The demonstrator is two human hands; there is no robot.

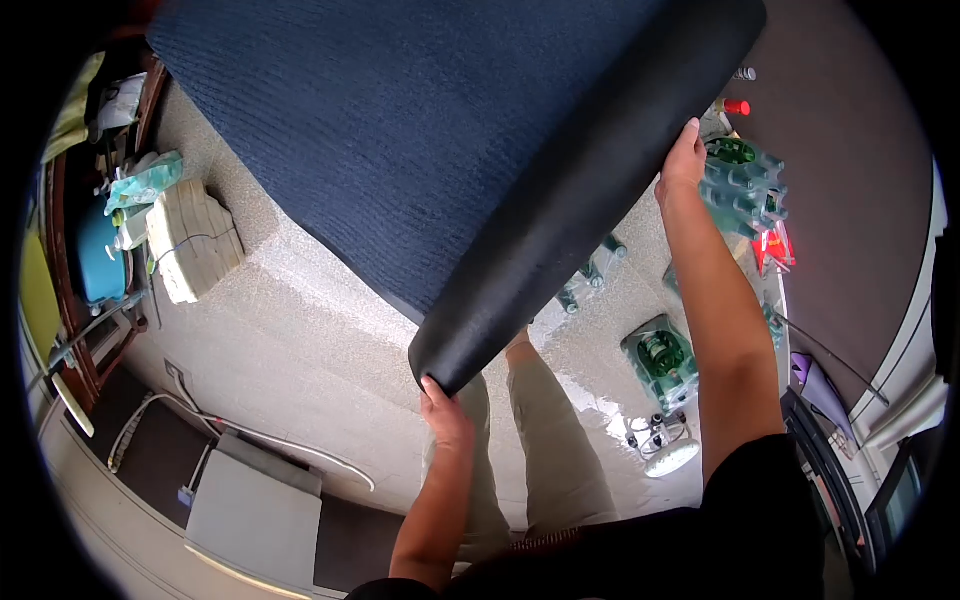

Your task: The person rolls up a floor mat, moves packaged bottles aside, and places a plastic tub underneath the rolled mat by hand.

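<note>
A large dark blue ribbed mat (390, 130) fills the upper middle of the view, its near edge curled over to show a smooth black underside (570, 210). My left hand (443, 415) grips the lower left end of the curled edge, with the thumb on the black surface. Farther up and to the right, my right hand (684, 160) holds the same edge, thumb on top and the other fingers hidden beneath it. Both hands are closed on the mat, which hangs above the speckled floor (330, 350).
Packs of green bottles (660, 355) stand on the floor at right, near a white round device (672, 457). A tied paper stack (193, 240) and a cluttered shelf (70, 240) are at left. A grey box (255, 520) sits lower left. My legs (555, 435) are below the mat.
</note>
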